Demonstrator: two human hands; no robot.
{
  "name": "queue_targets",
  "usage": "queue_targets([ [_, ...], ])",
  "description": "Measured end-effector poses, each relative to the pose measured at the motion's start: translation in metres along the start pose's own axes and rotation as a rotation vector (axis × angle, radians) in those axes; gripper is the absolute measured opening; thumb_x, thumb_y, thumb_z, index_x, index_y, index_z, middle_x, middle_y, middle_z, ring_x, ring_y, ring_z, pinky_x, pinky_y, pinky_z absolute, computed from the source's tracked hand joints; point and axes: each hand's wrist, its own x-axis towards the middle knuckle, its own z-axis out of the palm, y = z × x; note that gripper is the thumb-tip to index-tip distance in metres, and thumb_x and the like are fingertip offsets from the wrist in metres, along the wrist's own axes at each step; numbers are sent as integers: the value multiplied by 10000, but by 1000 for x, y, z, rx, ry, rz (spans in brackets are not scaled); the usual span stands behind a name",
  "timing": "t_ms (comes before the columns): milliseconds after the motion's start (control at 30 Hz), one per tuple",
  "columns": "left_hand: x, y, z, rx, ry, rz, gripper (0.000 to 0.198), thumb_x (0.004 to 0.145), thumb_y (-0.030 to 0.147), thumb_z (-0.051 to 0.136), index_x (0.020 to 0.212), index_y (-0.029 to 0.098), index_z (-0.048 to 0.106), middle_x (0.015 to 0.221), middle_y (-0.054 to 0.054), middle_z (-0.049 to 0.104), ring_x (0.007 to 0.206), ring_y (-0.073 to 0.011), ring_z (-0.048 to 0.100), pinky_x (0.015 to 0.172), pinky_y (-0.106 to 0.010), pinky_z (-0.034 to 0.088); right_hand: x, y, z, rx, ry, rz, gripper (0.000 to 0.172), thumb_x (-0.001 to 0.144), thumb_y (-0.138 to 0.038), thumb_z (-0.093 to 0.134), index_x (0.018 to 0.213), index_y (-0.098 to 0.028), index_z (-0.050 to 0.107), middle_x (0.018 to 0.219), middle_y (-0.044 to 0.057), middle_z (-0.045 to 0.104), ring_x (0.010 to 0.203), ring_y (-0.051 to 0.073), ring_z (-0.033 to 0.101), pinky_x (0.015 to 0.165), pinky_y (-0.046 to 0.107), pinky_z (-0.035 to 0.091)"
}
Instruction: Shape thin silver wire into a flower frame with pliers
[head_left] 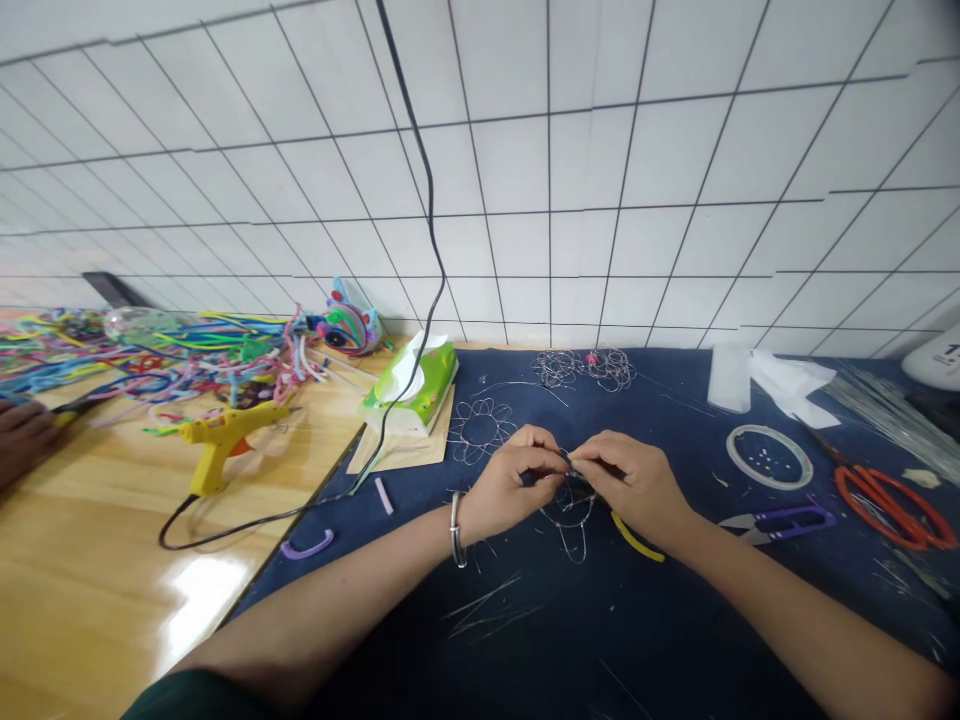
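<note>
My left hand (516, 482) and my right hand (628, 480) meet over a dark blue cloth (645, 620), fingers pinched together on a thin wire shape (571, 510) that hangs in loops below them. A silver bangle (454, 530) sits on my left wrist. A yellow strip (636, 538) lies just under my right hand. A finished wire flower (480, 428) lies beyond my left hand, and more wire flowers (585, 368) lie near the wall.
A yellow glue gun (219, 440), its black cable and a pile of coloured pipe cleaners (150, 355) sit on the wooden table at left. A green tissue pack (414, 388), tape ring (769, 456), purple snips (780, 522) and orange scissors (892, 506) lie around. Another person's hand (22, 440) shows far left.
</note>
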Motion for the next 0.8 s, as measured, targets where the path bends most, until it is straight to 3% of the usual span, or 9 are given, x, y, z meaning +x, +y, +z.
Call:
queue_targets([
  [233,0,-3,0,-48,-31,11,114,765,158,566,815,178,666,921,-62,539,882,-149,517,772,-289,459,-3,2,4,-6,5,35,144,830,-231,500,837,-229,644,760,-5,616,700,112,557,657,244,431],
  [467,0,-6,-1,-57,-50,2,79,751,139,568,778,158,640,949,-59,538,868,-139,524,773,-282,456,-5,4,7,-91,4,-34,167,851,-239,471,870,-226,637,801,3,630,733,112,561,707,242,422],
  [800,-1,-6,-4,-32,-131,2,104,781,139,527,835,151,615,846,-38,548,798,-123,521,768,-281,448,-6,6,7,-81,-3,2,160,845,-231,473,868,-227,631,736,-7,595,682,108,536,670,236,405],
])
